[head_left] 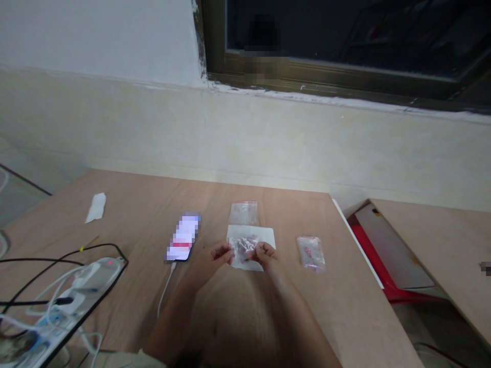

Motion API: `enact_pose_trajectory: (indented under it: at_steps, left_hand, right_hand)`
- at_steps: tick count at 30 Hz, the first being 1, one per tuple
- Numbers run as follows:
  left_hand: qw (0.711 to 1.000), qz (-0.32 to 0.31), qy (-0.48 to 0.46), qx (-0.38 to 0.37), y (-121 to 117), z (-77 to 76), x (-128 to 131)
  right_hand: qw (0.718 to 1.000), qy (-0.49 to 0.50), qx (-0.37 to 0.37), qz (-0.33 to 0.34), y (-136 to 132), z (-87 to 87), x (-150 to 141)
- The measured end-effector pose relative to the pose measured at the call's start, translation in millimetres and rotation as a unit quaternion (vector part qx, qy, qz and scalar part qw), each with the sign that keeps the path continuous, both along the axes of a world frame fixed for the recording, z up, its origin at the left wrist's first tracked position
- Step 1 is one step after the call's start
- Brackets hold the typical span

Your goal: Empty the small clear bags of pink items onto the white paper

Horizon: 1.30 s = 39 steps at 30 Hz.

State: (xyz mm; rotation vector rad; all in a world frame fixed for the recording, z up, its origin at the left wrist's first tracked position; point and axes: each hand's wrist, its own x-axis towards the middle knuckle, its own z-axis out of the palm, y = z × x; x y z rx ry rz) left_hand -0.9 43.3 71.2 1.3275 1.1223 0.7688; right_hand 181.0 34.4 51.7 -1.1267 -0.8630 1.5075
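Wooden table (146, 204): the left hand (215, 257) and right hand (264, 255), fingers (225, 251) closed, pinch a clear plastic bag (242, 248) above a white paper sheet (266, 237).

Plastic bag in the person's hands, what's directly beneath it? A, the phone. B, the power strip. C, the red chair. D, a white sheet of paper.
D: the clear plastic bag, pinched between the left hand and right hand, is over a white sheet of paper.
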Motion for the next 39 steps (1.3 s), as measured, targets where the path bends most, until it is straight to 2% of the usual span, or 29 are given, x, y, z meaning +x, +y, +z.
enact_pose_trajectory:
  at_steps: [3, 5, 8, 9, 11, 14, 17, 22, 25, 28, 31, 34, 39]
  left_hand:
    - [0.998, 0.002, -0.031, -0.051, -7, 0.6, -2]
    - [0.998, -0.005, -0.025, -0.055, -8, 5.1, -4]
    - [1.0, -0.008, 0.006, -0.025, -4, 14.5, -4]
    - [1.0, -0.007, 0.016, -0.013, -3, 17.2, -3]
    - [0.999, -0.016, 0.031, 0.009, 0, 20.9, -2]
    - [0.998, -0.04, 0.033, 0.025, 0, 23.2, -1]
    - [0.998, -0.048, 0.028, 0.026, -5, 25.3, -1]
    - [0.996, -0.077, 0.05, 0.011, -12, 27.9, -8]
    - [0.993, -0.016, 0.11, 0.038, -15, 26.8, -15]
    - [0.971, 0.052, 0.215, 0.09, -20, 27.4, -18]
    - [0.952, 0.009, 0.263, 0.159, -27, 32.6, -14]
    - [0.945, -0.069, 0.238, 0.214, -30, 38.3, -8]
    - [0.946, -0.113, 0.239, 0.186, -26, 40.3, -10]
  right_hand:
    - [0.999, -0.035, 0.003, -0.013, -2, -5.5, 3]
    - [0.994, -0.09, 0.011, -0.064, -2, -2.9, 4]
    - [0.954, -0.227, 0.039, -0.194, -5, 11.5, 0]
    - [0.941, -0.266, 0.062, -0.202, -7, 18.3, -3]
    - [0.935, -0.305, 0.116, -0.137, -11, 32.3, -12]
    - [0.94, -0.304, 0.15, 0.03, -14, 47.3, -26]
    - [0.933, -0.314, 0.148, 0.098, -12, 50.5, -35]
    - [0.942, -0.279, 0.137, 0.128, -12, 41.6, -32]
    - [0.953, -0.265, 0.101, 0.108, -18, 35.8, -30]
    - [0.954, -0.278, 0.071, 0.087, -26, 35.3, -33]
    - [0.954, -0.267, 0.084, 0.112, -33, 40.8, -40]
    - [0.956, -0.241, 0.091, 0.138, -35, 44.7, -42]
    - [0.964, -0.241, 0.045, 0.106, -29, 36.6, -30]
